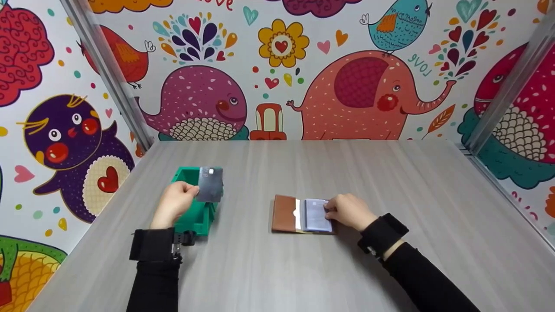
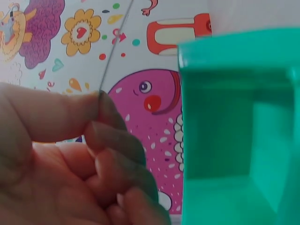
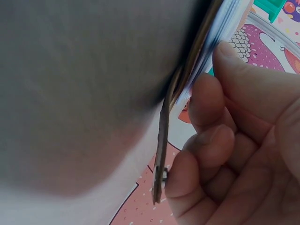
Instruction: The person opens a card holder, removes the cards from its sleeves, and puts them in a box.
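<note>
In the head view, my left hand (image 1: pixel 175 201) pinches a dark grey bank card (image 1: pixel 211 185) by its left edge, between thumb and bent fingers. The card stands over the green bin (image 1: pixel 197 229), its pale chip near the top. Edge-on, the card (image 2: pixel 115 49) shows as a thin line in the left wrist view. A brown card wallet (image 1: pixel 285 214) lies spread out on the table, its clear plastic sleeves (image 1: pixel 317 219) uppermost. My right hand (image 1: pixel 350 211) holds the sleeves at their right edge, thumb and curled index finger against them (image 3: pixel 224 28).
The green bin stands on the left of the pale wood-look table (image 1: pixel 260 268), its near wall (image 2: pixel 243 51) large in the left wrist view. Printed cartoon panels (image 1: pixel 277 78) enclose the back and sides, with metal posts (image 1: pixel 108 73) at the corners.
</note>
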Demonstrator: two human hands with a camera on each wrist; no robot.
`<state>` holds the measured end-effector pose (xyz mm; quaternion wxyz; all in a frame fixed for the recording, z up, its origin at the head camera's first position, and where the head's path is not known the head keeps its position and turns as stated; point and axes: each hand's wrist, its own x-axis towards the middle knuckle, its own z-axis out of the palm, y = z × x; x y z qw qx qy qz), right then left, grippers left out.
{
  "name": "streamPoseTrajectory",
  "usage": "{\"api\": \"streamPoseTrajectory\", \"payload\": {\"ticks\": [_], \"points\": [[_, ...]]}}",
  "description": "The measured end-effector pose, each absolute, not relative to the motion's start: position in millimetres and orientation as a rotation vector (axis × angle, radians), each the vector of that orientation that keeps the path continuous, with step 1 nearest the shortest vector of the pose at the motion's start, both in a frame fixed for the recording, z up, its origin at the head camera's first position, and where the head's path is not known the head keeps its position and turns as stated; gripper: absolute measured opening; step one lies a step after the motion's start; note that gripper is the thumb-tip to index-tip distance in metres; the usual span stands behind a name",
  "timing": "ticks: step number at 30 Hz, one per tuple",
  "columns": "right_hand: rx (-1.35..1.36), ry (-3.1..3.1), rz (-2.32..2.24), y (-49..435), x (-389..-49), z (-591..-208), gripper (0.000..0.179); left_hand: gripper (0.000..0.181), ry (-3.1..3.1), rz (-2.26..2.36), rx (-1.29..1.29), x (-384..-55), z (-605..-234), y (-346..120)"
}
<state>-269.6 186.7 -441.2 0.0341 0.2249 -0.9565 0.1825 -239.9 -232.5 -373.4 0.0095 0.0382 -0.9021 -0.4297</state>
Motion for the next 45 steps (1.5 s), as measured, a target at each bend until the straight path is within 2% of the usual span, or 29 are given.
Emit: {"api": "streamPoseTrajectory", "payload": {"ticks": [11,36,41,45], "points": [[0.696,-2.935,0.546,186.7,-270.2,-442.4,0.009,0.035,-2.847,-1.247,0.249,-237.6,-378.9,-255.6],[0.690,-2.942,0.537,186.4,-270.3,-443.4,0.009,0.030,-2.871,-0.896,0.308,-233.5,-385.0,-263.0],[0.720,-2.915,0.528,187.6,-269.7,-443.1,0.016,0.035,-2.888,-0.867,0.314,-234.9,-383.3,-262.3],[0.712,-2.929,0.531,187.2,-270.1,-443.0,0.016,0.029,-2.892,-0.855,0.317,-236.4,-382.8,-262.4]]}}
